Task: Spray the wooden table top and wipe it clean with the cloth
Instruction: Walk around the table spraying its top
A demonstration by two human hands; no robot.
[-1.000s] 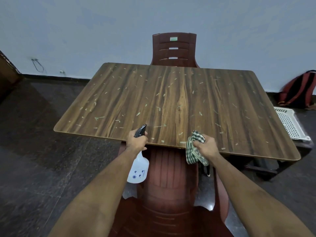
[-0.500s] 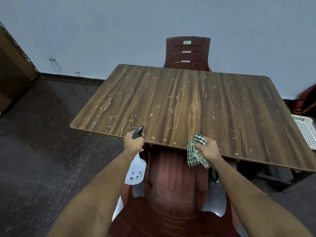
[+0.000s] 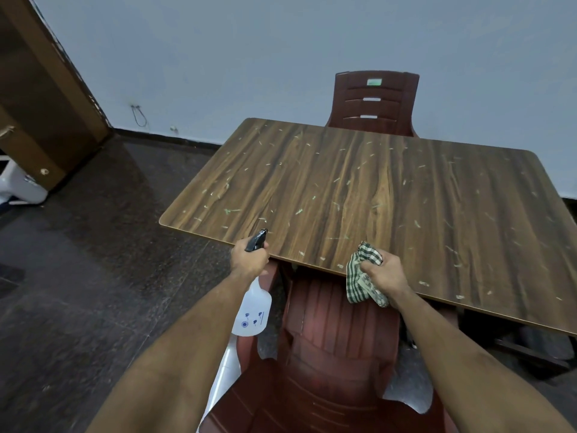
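Head view:
Left hand (image 3: 249, 260): closed round the spray bottle (image 3: 252, 317), black nozzle aimed far, over the near edge.
Right hand (image 3: 385, 271): clutching the checked cloth (image 3: 362, 278), at the near edge.
Table top (image 3: 390, 195): lies ahead of both hands, flecked with scraps, seemingly unsprayed.

Speckled wooden table top (image 3: 359, 195), spray bottle (image 3: 252, 314) (white), checked cloth (image 3: 362, 279)

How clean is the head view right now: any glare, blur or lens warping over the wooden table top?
Head view: even, soft light, no glare on the brown wood-grain table top, its pale flecks sharp; wide-angle bending curves the brown door frame; left hand with the white plastic spray bottle and right hand with the green checked cloth are crisp.
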